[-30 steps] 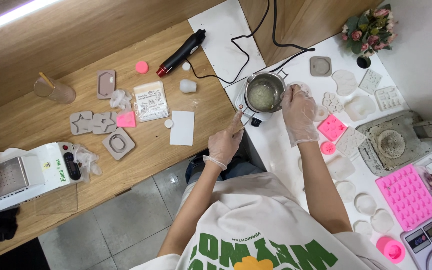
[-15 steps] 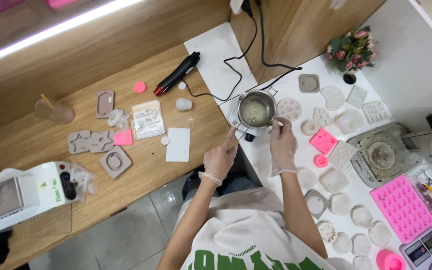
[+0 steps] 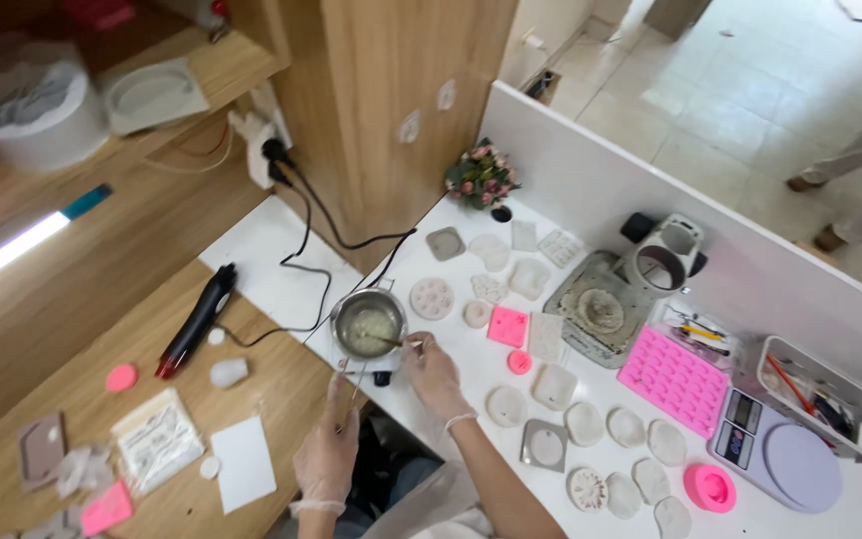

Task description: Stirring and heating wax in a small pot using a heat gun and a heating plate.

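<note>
Gripping the pot's long handle (image 3: 348,384), the gloved left hand (image 3: 329,454) has its fingers curled around the handle's near end, at the wooden table's edge. The handle runs from that hand away toward the small steel pot (image 3: 369,323), which sits at the white table's corner. Right of it, the gloved right hand (image 3: 431,374) pinches a thin stirring stick (image 3: 394,342); the stick points left from the fingertips into the pot's pale contents.

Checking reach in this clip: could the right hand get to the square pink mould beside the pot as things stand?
Probably yes. The right hand holds a stirring stick in the metal pot; the square pink mould lies close by on the white table, with only low, flat moulds between.
</note>
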